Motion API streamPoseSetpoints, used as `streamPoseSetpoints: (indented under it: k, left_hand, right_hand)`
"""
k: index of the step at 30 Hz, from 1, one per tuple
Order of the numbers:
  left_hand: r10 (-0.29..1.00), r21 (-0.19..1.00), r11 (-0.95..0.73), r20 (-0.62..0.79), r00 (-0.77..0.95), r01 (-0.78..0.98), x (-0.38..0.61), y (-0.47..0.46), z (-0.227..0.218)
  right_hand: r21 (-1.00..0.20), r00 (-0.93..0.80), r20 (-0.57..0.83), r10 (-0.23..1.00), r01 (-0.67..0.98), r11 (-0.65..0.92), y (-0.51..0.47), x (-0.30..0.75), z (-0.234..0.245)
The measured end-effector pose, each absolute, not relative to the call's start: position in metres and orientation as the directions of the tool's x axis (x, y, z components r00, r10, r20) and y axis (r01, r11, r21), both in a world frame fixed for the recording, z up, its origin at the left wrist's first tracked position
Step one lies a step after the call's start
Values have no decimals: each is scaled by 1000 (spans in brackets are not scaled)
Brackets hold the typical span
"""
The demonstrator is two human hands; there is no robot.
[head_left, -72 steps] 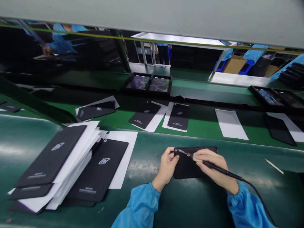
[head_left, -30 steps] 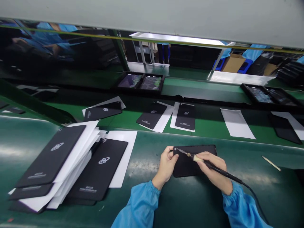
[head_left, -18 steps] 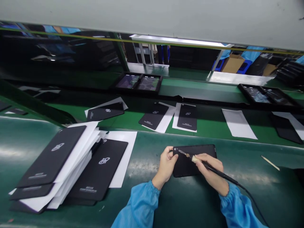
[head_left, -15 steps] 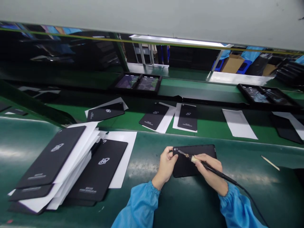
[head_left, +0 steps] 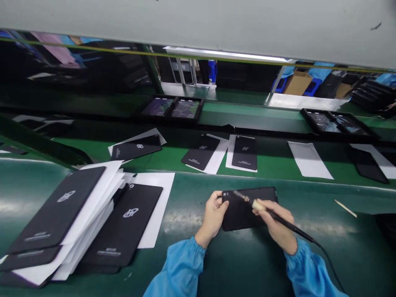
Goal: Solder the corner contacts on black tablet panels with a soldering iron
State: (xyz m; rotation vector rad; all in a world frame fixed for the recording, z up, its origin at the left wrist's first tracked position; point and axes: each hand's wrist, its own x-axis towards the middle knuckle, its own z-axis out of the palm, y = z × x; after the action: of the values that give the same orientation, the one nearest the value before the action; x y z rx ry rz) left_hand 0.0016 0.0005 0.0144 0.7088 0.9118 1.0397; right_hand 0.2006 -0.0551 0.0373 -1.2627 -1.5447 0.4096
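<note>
My left hand [head_left: 214, 212] grips the left edge of a black tablet back cover [head_left: 239, 212], thumb on its face near the upper left corner. The cover shows its inner side, with a raised rim and a small camera opening at that corner. In my right hand [head_left: 276, 222] is a soldering iron [head_left: 254, 203], held like a pen by its pale grip, its cord trailing down to the right. The metal tip points at the corner by my left thumb; it looks a little above the cover, though blur hides the exact gap.
Black covers [head_left: 126, 222] and white sheets [head_left: 157, 206] are stacked at left. More covers [head_left: 244, 152] lie on sheets along the green line behind. Black trays [head_left: 173, 108] with tablet screens sit farther back. A thin wooden stick [head_left: 345, 208] lies at right. A grey panel [head_left: 198, 24] hangs overhead.
The iron's tip has drawn back slightly to the right from the cover's corner. My left hand keeps its hold on the cover. The whole view has shifted a little.
</note>
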Motion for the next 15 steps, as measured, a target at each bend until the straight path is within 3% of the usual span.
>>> streamPoseSetpoints:
  k: [3,5,7,9,15]
  left_hand:
    - [929,841,362,-291,228,-403,1,1,15]
    - [931,849,358,-293,219,-389,0,2,13]
    - [930,859,358,-295,219,-366,-2,4,10]
    - [919,868,377,-309,243,-324,-5,7,7]
    - [929,877,354,-289,232,-326,-7,13,6]
  right_hand:
    - [-717,118,545,830,579,388,-42,219,38]
    - [-605,9,565,825,685,407,-29,226,35]
    - [-501,-138,496,857,761,413,-15,231,27]
    - [-456,-163,462,872,800,391,-4,242,17]
    - [-407,96,526,845,901,151,24,346,36]
